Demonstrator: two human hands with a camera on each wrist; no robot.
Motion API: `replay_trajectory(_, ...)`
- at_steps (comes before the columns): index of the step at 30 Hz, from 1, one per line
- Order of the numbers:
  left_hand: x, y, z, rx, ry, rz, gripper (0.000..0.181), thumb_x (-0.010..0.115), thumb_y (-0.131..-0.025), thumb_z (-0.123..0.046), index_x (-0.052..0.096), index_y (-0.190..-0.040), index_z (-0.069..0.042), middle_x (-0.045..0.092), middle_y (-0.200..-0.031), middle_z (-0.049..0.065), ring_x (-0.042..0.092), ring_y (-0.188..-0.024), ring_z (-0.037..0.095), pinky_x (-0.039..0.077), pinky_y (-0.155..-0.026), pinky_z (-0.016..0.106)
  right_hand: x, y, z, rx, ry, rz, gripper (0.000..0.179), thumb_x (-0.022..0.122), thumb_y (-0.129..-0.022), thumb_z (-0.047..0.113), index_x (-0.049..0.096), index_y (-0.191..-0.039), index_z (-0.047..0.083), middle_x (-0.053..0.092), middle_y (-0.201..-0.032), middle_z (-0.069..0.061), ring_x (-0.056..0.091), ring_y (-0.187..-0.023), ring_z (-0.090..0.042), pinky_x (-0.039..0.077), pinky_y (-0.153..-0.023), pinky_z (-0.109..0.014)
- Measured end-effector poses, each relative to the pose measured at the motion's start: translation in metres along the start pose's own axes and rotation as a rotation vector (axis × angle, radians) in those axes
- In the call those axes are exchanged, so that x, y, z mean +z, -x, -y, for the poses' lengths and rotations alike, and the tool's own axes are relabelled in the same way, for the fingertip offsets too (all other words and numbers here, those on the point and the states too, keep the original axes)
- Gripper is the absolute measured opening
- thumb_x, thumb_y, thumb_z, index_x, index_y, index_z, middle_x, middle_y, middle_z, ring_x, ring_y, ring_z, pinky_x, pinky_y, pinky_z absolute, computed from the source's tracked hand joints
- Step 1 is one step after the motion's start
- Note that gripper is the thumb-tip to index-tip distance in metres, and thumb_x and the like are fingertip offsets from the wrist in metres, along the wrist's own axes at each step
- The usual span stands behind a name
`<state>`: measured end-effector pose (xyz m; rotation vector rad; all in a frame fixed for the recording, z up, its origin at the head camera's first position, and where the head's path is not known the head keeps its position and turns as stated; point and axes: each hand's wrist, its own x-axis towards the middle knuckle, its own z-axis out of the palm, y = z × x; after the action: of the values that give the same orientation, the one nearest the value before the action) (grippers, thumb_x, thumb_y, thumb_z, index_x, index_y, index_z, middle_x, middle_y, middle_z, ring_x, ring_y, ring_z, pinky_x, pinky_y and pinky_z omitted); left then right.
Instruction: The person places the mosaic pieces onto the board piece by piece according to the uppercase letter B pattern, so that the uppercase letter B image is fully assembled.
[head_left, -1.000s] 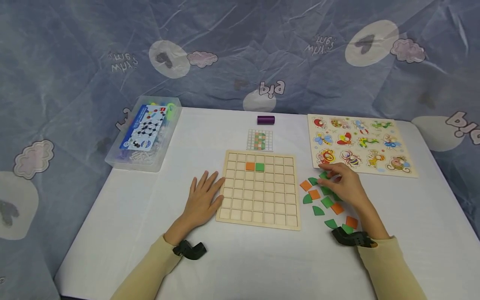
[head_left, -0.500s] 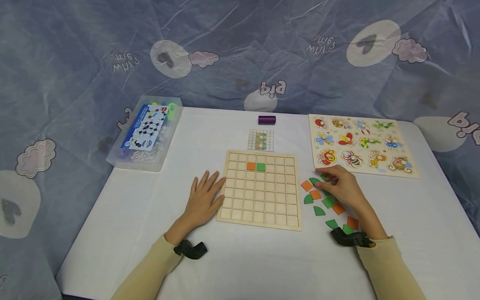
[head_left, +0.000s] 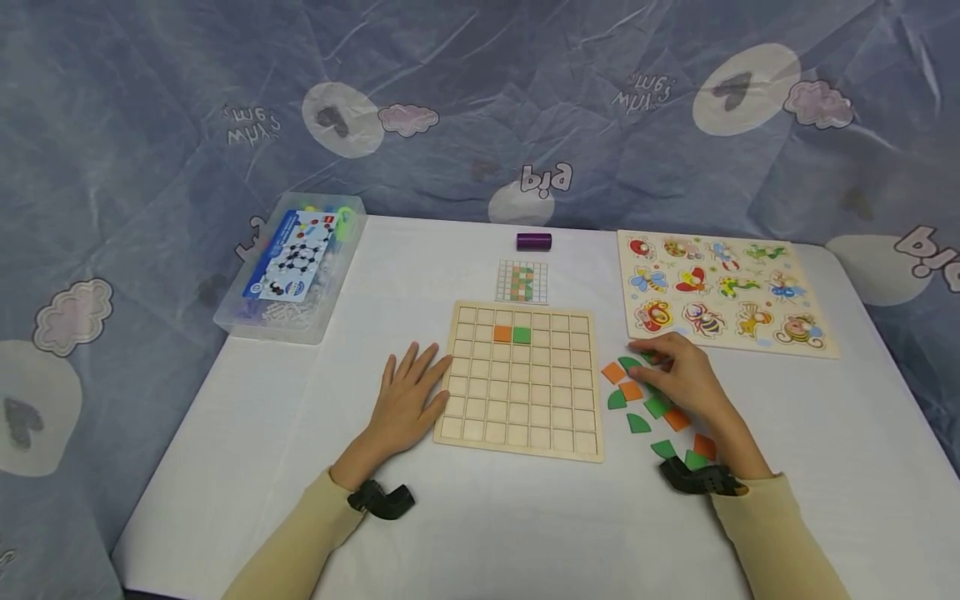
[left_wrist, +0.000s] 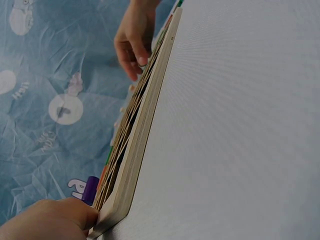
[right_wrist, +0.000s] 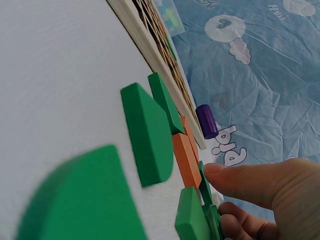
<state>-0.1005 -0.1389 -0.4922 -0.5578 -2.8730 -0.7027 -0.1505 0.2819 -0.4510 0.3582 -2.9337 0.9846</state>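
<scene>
My left hand [head_left: 405,398] lies with spread fingers at the left edge of the wooden grid board [head_left: 517,450], its fingertips resting on the rim. One orange square [head_left: 502,334] and one green square [head_left: 521,335] sit side by side in the board's upper cells. Right of the board, my right hand [head_left: 681,371] hovers low over scattered green and orange pieces. Its thumb and forefinger stand apart, the thumb at a green quarter-circle piece [head_left: 628,363]. In the right wrist view the thumb tip overlaps a thin green piece [right_wrist: 204,185]. Other fingers are partly hidden.
A small pattern card [head_left: 521,282] lies behind the board, with a purple cylinder [head_left: 534,242] beyond it. An insect picture board [head_left: 727,292] is at back right. A clear plastic box [head_left: 292,267] stands at back left. Loose orange [head_left: 613,372] and green tiles [head_left: 638,423] spread at right.
My right hand has shifted slightly left and down over the pieces, its thumb moving to the green quarter-circle. My left hand stays on the board's edge.
</scene>
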Motion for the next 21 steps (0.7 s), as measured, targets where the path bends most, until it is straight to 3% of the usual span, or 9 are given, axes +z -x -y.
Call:
replay_trajectory(15, -0.0003, 0.0005, -0.0002, 0.001, -0.003, 0.003, 0.05, 0.051, -0.099, -0.032, 0.047, -0.146, -0.014, 0.037, -0.156, 0.014, 0.021, -0.148, 0.04, 0.01, -0.115, 0.065, 0.0042, 0.0002, 0.0031, -0.043, 0.045, -0.035, 0.023, 0.08, -0.079, 0.007, 0.076, -0.102, 0.003, 0.056, -0.094, -0.011, 0.045, -0.076, -0.018, 0.037, -0.064, -0.023)
replay_trajectory(21, 0.0008, -0.0003, 0.001, -0.003, -0.001, 0.008, 0.051, 0.05, -0.099, -0.033, 0.046, -0.147, -0.015, 0.036, -0.156, 0.014, 0.02, -0.149, 0.039, 0.009, -0.116, 0.065, 0.0037, -0.0012, 0.0036, -0.048, 0.055, -0.051, 0.021, 0.081, -0.078, 0.006, 0.075, -0.098, 0.003, 0.059, -0.091, -0.01, 0.049, -0.076, -0.019, 0.039, -0.064, -0.023)
